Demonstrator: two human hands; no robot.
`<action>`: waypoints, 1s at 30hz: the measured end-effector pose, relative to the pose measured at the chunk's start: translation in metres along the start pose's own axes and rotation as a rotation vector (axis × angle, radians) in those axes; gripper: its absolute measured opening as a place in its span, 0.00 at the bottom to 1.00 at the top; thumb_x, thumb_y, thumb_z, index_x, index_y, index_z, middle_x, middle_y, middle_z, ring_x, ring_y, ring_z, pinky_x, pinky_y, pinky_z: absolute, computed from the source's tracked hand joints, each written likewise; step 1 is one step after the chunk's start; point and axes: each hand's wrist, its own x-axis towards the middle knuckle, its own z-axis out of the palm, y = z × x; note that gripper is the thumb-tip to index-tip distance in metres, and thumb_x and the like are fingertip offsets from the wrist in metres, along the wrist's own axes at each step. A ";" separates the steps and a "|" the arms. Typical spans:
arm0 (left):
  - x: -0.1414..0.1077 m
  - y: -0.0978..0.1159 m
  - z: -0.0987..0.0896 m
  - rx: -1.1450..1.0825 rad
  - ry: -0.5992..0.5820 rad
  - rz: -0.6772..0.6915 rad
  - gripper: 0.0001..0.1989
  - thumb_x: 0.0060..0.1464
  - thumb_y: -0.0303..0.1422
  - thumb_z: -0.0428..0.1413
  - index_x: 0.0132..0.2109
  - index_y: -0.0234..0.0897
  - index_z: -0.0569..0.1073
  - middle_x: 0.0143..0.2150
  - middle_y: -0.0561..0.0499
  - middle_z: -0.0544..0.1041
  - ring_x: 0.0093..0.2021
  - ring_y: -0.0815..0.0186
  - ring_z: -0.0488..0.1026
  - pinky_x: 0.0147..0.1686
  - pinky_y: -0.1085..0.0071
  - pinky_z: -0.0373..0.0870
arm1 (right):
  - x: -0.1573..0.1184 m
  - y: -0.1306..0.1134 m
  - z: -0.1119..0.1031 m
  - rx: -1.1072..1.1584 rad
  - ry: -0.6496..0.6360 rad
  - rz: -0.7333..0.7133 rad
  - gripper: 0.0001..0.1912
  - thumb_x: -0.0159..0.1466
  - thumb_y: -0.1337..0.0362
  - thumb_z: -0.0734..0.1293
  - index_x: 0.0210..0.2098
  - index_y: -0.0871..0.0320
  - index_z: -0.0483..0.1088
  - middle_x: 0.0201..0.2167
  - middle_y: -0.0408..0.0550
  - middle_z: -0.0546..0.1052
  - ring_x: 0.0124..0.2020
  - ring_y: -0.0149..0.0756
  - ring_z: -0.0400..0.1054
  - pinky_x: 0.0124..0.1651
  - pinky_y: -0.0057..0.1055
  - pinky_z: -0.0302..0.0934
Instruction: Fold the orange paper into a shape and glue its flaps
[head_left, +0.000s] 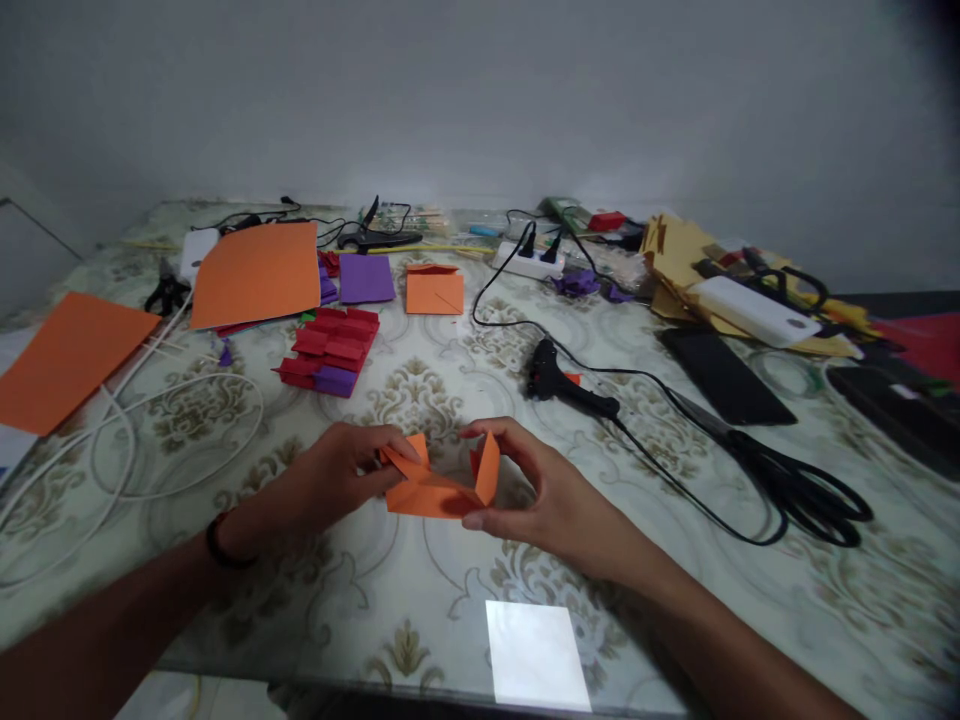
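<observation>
A folded orange paper piece [439,497] is held between my two hands above the patterned tabletop, with its two ends bent upward. My left hand [341,470] grips the left end, fingers over the fold and thumb below. At the right end, my right hand [536,485] pinches the upright flap between its fingers above and thumb at the lower corner. Beyond them lie a red and purple folded paper block [330,350], a flat purple square [366,278] and another folded orange piece [435,291].
A black glue gun [570,385] with its cable lies right of centre, near black-handled scissors [795,485] and a dark phone [724,372]. Orange sheets [259,275] and a white cable [131,450] are at left. A power strip [529,261] sits at the back.
</observation>
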 end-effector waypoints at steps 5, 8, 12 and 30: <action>0.001 0.001 0.000 0.003 0.031 -0.007 0.09 0.61 0.36 0.60 0.38 0.35 0.82 0.32 0.52 0.80 0.32 0.68 0.72 0.32 0.74 0.65 | 0.003 0.002 -0.001 0.095 0.045 0.049 0.28 0.53 0.55 0.82 0.49 0.51 0.72 0.50 0.48 0.78 0.54 0.50 0.72 0.58 0.47 0.64; -0.001 0.002 -0.001 -0.095 0.025 -0.007 0.10 0.62 0.38 0.62 0.37 0.35 0.80 0.32 0.53 0.78 0.32 0.68 0.70 0.33 0.74 0.65 | 0.004 0.005 -0.001 0.144 0.075 0.028 0.27 0.53 0.56 0.83 0.48 0.52 0.73 0.48 0.47 0.77 0.52 0.48 0.72 0.57 0.44 0.64; -0.005 0.001 -0.001 -0.532 -0.005 -0.012 0.17 0.70 0.49 0.54 0.54 0.42 0.76 0.45 0.50 0.79 0.40 0.64 0.77 0.39 0.70 0.74 | 0.002 0.008 -0.001 0.184 0.109 -0.089 0.21 0.56 0.59 0.82 0.45 0.51 0.74 0.45 0.45 0.77 0.48 0.43 0.72 0.53 0.40 0.65; -0.004 -0.001 0.002 -0.536 -0.343 -0.296 0.27 0.59 0.40 0.67 0.62 0.39 0.71 0.48 0.47 0.80 0.47 0.60 0.78 0.47 0.66 0.72 | 0.003 0.011 0.000 -0.260 -0.061 -0.626 0.20 0.59 0.86 0.64 0.32 0.53 0.73 0.47 0.44 0.81 0.57 0.44 0.65 0.60 0.47 0.59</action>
